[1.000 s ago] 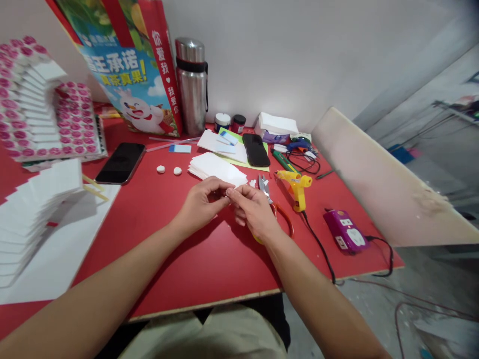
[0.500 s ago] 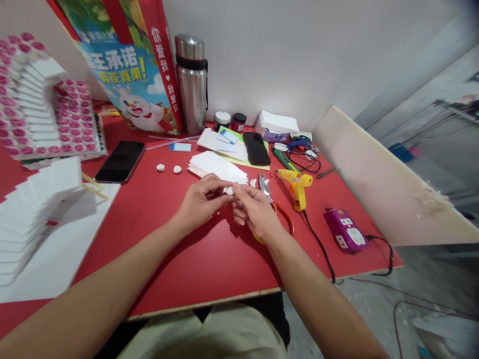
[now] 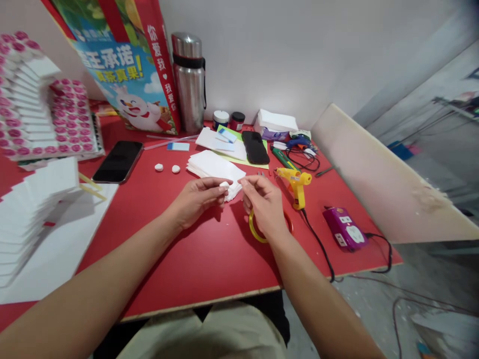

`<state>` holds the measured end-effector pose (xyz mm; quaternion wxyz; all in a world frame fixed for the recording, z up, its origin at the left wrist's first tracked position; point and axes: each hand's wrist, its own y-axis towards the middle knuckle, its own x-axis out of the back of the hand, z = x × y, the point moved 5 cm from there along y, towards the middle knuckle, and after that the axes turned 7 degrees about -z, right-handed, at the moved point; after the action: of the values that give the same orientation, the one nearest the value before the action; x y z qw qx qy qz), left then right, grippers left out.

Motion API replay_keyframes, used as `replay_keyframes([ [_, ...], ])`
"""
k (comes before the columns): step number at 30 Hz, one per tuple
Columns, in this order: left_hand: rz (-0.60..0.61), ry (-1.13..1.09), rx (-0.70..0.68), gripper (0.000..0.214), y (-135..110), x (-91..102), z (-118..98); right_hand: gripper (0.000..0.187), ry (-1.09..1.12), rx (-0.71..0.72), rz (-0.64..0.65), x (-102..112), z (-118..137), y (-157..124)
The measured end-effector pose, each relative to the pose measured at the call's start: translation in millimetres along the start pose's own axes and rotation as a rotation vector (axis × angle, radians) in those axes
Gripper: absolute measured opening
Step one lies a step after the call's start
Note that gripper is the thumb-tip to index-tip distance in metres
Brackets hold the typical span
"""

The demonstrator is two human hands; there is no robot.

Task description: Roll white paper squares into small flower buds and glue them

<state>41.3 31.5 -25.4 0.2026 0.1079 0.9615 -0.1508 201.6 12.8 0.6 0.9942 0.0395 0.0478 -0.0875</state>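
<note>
Between thumb and forefinger, my left hand (image 3: 198,200) pinches a small white rolled piece (image 3: 224,185), perhaps paper or tissue. My right hand (image 3: 263,202) is a short gap to the right, thumb and fingertips pressed together; whatever they may hold is too small to make out. Just beyond both hands lies a stack of white paper sheets (image 3: 215,164). Scissors with a yellow and orange-red handle (image 3: 257,233) lie partly hidden under my right hand. Two similar small white pieces, one at the left (image 3: 159,167) and another beside it (image 3: 175,169), rest on the red table (image 3: 179,269).
A yellow glue gun (image 3: 297,184) with a black cord and a purple power socket box (image 3: 346,229) are on the right. Phones (image 3: 118,162), a steel flask (image 3: 189,85) and a printed bag (image 3: 127,75) stand or lie farther back. Fanned white folded pieces (image 3: 33,214) occupy the left.
My hands have come apart from each other, the white piece staying in my left. My right hand has shifted slightly right, showing more of the yellow scissor handle.
</note>
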Motion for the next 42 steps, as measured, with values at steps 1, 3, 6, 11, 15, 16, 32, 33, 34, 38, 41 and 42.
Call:
replay_keyframes([
  [1, -0.008, -0.033, 0.020, 0.031, 1.1, 1.0, 0.4, 0.018, -0.034, 0.029, -0.001, 0.3, 2.3, -0.4],
  [3, 0.003, -0.086, 0.054, 0.030, 2.8, 1.4, 0.8, 0.015, -0.091, 0.048, 0.010, -1.2, 5.2, -1.8],
  [6, 0.049, -0.137, 0.101, 0.028, 3.8, -0.5, 1.6, 0.015, -0.137, 0.047, 0.031, -4.7, 7.3, -4.1],
  [11, 0.068, -0.107, 0.121, 0.029, 3.3, -1.6, 3.0, 0.015, -0.195, 0.065, 0.052, -7.0, 7.1, -5.3],
  [15, 0.073, 0.003, 0.047, 0.036, 0.5, -2.1, 2.2, 0.013, -0.248, 0.075, 0.053, -6.2, 4.0, -4.0],
  [16, 0.070, 0.037, 0.018, 0.037, -0.4, -2.3, 1.6, 0.013, -0.253, 0.073, 0.056, -6.2, 3.0, -3.8],
  [32, 0.024, 0.467, -0.323, 0.025, -2.8, -4.1, -7.6, 0.022, -0.149, -0.100, 0.093, -9.8, -11.7, -1.5],
  [33, 0.020, 0.496, -0.336, 0.024, -3.8, -4.3, -8.1, 0.022, -0.150, -0.098, 0.095, -10.1, -12.7, -1.4],
  [34, 0.016, 0.526, -0.353, 0.022, -4.9, -4.7, -8.6, 0.022, -0.153, -0.100, 0.099, -10.5, -13.8, -1.3],
  [38, 0.001, 0.657, -0.445, 0.017, -9.1, -7.1, -12.0, 0.023, -0.140, -0.137, 0.115, -12.3, -18.3, -0.9],
  [41, -0.022, 0.755, -0.513, 0.016, -11.0, -9.2, -15.2, 0.025, -0.094, -0.166, 0.109, -12.3, -19.3, -0.5],
  [42, -0.021, 0.765, -0.525, 0.017, -11.2, -9.9, -15.9, 0.027, -0.076, -0.172, 0.107, -12.0, -18.9, -0.2],
])
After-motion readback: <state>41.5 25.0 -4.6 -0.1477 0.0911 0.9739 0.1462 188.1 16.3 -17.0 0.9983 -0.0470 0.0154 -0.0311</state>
